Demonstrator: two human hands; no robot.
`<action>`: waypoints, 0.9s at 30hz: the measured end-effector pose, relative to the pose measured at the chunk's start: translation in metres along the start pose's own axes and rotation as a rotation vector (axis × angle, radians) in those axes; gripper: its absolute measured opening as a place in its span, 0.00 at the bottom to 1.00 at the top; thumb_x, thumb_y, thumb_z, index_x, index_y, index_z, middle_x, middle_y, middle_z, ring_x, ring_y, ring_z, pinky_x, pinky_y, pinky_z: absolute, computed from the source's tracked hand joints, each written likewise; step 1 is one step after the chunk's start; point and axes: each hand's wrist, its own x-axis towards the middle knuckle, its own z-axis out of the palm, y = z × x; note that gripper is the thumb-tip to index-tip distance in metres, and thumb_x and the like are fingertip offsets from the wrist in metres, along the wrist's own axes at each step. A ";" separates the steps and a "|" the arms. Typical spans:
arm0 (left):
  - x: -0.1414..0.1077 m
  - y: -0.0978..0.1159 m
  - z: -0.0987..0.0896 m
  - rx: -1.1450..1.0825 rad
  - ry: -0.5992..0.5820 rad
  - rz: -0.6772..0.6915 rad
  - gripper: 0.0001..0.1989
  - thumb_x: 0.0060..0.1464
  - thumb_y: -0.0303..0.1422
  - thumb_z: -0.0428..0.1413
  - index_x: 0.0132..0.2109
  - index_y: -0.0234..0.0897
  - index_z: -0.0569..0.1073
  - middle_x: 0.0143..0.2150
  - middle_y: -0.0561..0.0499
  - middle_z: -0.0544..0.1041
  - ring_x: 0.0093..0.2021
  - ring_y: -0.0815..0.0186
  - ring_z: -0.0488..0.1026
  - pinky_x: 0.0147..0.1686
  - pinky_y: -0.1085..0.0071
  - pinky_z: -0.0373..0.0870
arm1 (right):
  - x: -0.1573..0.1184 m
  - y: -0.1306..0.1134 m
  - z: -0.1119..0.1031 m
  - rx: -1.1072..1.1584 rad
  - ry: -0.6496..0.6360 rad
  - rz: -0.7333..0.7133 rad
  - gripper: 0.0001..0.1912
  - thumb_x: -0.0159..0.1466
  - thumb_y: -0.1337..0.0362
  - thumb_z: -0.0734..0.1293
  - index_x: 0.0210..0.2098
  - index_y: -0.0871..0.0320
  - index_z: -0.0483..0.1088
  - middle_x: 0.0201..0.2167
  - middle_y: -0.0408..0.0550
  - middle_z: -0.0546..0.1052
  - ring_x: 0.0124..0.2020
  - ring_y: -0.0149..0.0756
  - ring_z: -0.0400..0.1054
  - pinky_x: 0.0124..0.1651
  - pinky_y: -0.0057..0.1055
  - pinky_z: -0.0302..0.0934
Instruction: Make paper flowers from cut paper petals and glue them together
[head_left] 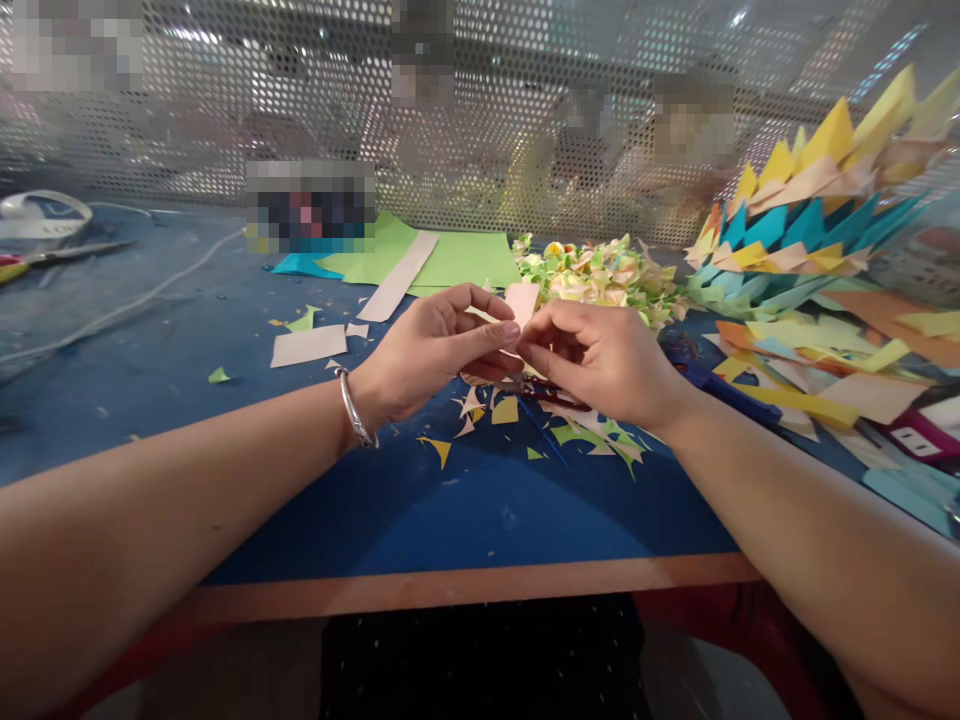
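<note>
My left hand (435, 350), with a silver bangle at the wrist, and my right hand (607, 355) meet over the middle of the blue table. Their thumbs and fingertips are pinched together around a small piece of pale pink paper (523, 298), whose upper part sticks up between them. The fingers hide its lower part. Below the hands lie paper scraps (504, 410) in pink, yellow and green. A thin blue stick-like object (546, 432) is among them, beside a dark red item partly covered by my right hand.
Green paper sheets (472, 258) and pale pink strips (309, 345) lie to the left. Behind my hands is a heap of small folded paper pieces (600, 272). On the right stands a layered, pointed paper construction (802, 220). A perforated metal screen (480, 150) rises behind the table.
</note>
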 end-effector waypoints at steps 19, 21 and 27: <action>0.003 -0.005 0.000 0.140 0.062 0.160 0.10 0.50 0.21 0.61 0.38 0.34 0.69 0.29 0.51 0.81 0.33 0.66 0.82 0.33 0.73 0.78 | 0.001 0.005 0.000 -0.034 0.031 0.089 0.15 0.65 0.53 0.70 0.31 0.58 0.68 0.20 0.39 0.68 0.20 0.23 0.59 0.21 0.25 0.52; 0.003 -0.004 0.001 0.131 0.072 0.148 0.11 0.50 0.20 0.62 0.38 0.34 0.69 0.29 0.51 0.81 0.32 0.67 0.81 0.31 0.74 0.78 | 0.001 0.004 0.000 -0.036 0.028 0.088 0.15 0.65 0.54 0.70 0.31 0.58 0.68 0.20 0.39 0.67 0.19 0.23 0.58 0.21 0.25 0.52; 0.002 -0.006 0.000 0.150 0.108 0.124 0.11 0.48 0.23 0.64 0.38 0.34 0.70 0.30 0.51 0.81 0.30 0.68 0.80 0.30 0.74 0.75 | 0.001 0.003 0.000 -0.052 0.024 0.087 0.14 0.65 0.55 0.70 0.31 0.58 0.69 0.20 0.38 0.67 0.19 0.23 0.58 0.20 0.25 0.51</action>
